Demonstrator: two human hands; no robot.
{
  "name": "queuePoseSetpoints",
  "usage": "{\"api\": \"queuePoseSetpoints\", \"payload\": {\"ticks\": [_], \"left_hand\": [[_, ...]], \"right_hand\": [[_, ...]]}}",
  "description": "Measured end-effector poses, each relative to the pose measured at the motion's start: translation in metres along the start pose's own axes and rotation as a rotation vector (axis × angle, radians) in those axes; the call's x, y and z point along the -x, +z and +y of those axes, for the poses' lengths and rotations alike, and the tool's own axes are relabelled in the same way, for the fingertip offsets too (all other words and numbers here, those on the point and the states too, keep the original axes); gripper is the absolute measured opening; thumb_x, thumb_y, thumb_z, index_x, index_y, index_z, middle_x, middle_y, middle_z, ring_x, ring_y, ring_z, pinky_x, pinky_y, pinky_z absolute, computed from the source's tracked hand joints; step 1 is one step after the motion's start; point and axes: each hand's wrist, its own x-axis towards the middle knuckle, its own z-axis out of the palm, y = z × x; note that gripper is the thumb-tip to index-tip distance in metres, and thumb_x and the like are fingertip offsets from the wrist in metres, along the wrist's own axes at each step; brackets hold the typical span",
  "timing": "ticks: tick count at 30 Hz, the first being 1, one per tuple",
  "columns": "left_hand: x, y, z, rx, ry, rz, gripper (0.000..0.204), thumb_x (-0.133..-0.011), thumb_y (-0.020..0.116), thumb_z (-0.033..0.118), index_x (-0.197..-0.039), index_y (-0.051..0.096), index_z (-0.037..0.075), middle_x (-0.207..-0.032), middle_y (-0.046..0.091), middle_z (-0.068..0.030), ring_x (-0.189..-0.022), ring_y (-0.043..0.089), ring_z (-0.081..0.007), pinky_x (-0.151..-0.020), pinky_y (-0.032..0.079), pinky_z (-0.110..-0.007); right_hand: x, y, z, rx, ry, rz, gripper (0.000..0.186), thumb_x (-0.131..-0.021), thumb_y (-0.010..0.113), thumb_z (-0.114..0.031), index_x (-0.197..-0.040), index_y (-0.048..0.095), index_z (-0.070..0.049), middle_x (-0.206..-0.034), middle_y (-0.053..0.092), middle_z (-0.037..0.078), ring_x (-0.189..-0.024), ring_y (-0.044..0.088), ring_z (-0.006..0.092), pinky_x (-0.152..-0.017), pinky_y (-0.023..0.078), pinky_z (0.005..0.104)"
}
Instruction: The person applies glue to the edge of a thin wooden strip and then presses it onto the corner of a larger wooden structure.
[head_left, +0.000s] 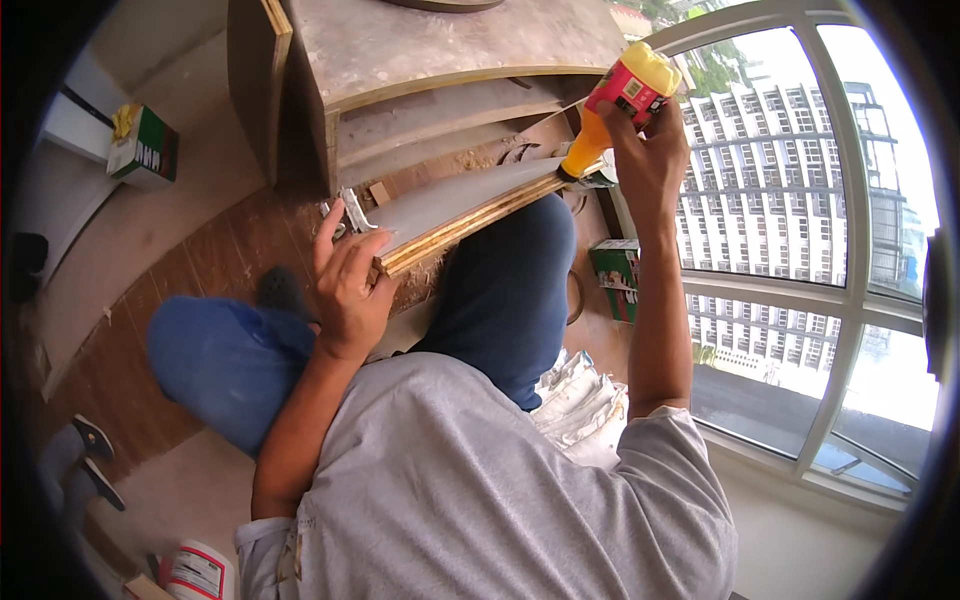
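Note:
My right hand (655,165) grips a yellow-orange squeeze bottle (590,140) with a red label, like a glue bottle, held upside down and tilted. Its dark tip touches the far right end of the edge of a plywood board (470,232), whose upper face is pale grey. The board slants across above my right knee. Its near left end is pinched by my left hand (352,290), with the thumb along the edge and one finger raised. A small whitish metal bracket (356,212) sits just beyond those fingers.
Ahead stands an open wooden cabinet (450,50), wood shavings scattered at its base. Green-and-white boxes lie left (145,148) and right (615,275). A white sack (582,405) is beside my right leg; a white tub (200,570) is at lower left. Large windows (760,170) line the right.

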Motion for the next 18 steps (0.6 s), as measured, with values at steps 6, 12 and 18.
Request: {"api": "queuePoseSetpoints", "payload": {"ticks": [6,12,18], "left_hand": [[-0.003,0.002,0.0,-0.003,0.007,-0.004,0.05,-0.069,0.09,-0.004,-0.115,0.073,0.004,-0.11,0.076,-0.0132,-0.14,0.056,-0.0448,-0.114,0.046,-0.052],[-0.003,0.001,0.0,-0.015,0.002,-0.012,0.045,-0.071,0.088,-0.002,-0.114,0.073,0.003,-0.109,0.077,-0.0136,-0.138,0.057,-0.0454,-0.115,0.045,-0.052],[-0.001,-0.001,0.001,-0.019,0.011,-0.011,0.043,-0.073,0.088,-0.002,-0.113,0.073,0.002,-0.11,0.077,-0.0141,-0.138,0.057,-0.0455,-0.114,0.046,-0.051]], "right_hand": [[-0.03,-0.013,0.053,0.108,0.118,0.1,0.045,-0.087,0.084,-0.036,-0.107,0.07,0.001,-0.089,0.076,0.013,-0.08,0.072,0.0225,-0.076,0.057,0.0373],[-0.031,-0.013,0.04,0.183,0.03,0.069,0.047,-0.087,0.085,-0.035,-0.111,0.07,0.001,-0.092,0.077,0.014,-0.08,0.073,0.0232,-0.078,0.057,0.0391],[-0.019,-0.016,0.042,0.148,-0.021,0.058,0.045,-0.087,0.085,-0.034,-0.11,0.069,0.002,-0.091,0.076,0.012,-0.08,0.071,0.0203,-0.076,0.057,0.0362]]}}
